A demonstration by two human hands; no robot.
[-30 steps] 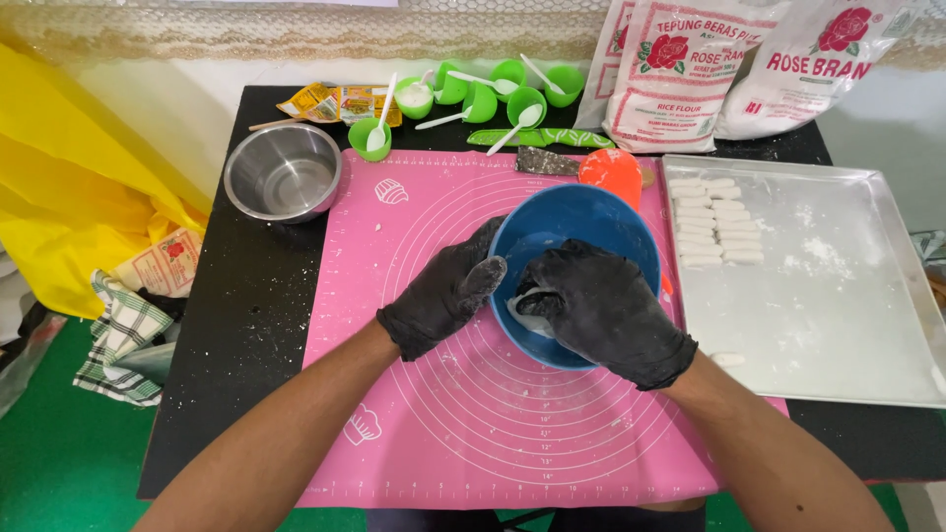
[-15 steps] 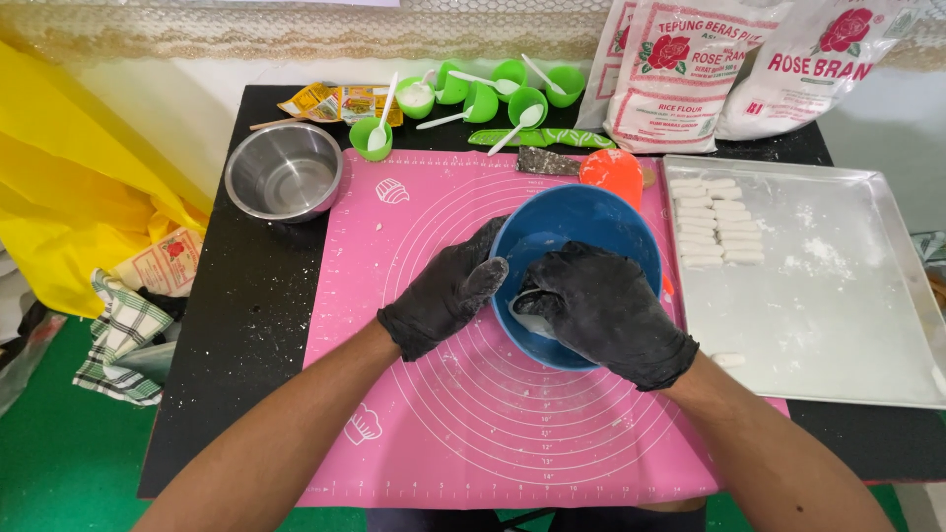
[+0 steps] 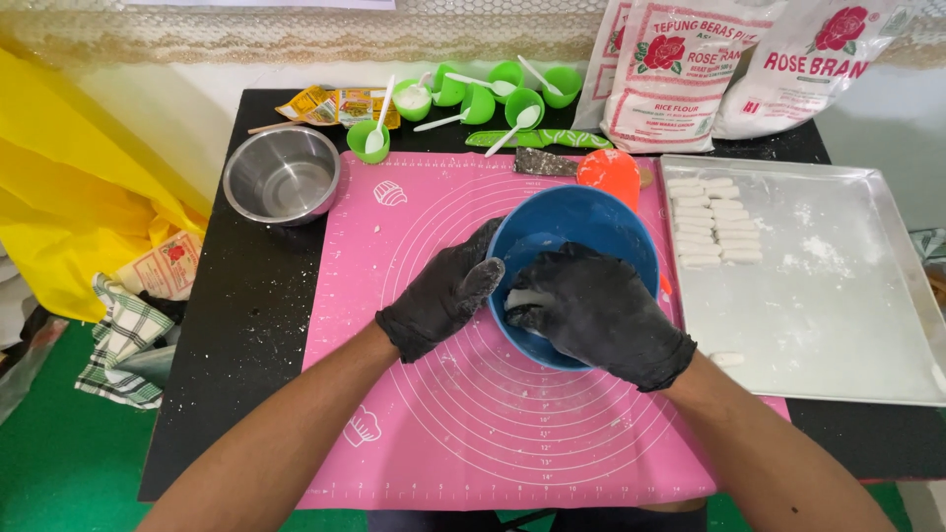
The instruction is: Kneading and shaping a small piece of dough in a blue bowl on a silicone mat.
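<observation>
White dough (image 3: 520, 299) is gripped by the gloved right hand (image 3: 601, 310) inside the blue bowl (image 3: 572, 222) at the pink mat's (image 3: 424, 433) centre, while the bowl's left rim is clasped by the left hand (image 3: 443, 293).

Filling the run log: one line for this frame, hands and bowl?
left hand: steadies blue bowl rim | right hand: in bowl, on white dough | bowl on pink mat | tray: rows of dough pieces

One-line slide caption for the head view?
Left hand steadies blue bowl on pink mat; right hand presses white dough inside.
</observation>
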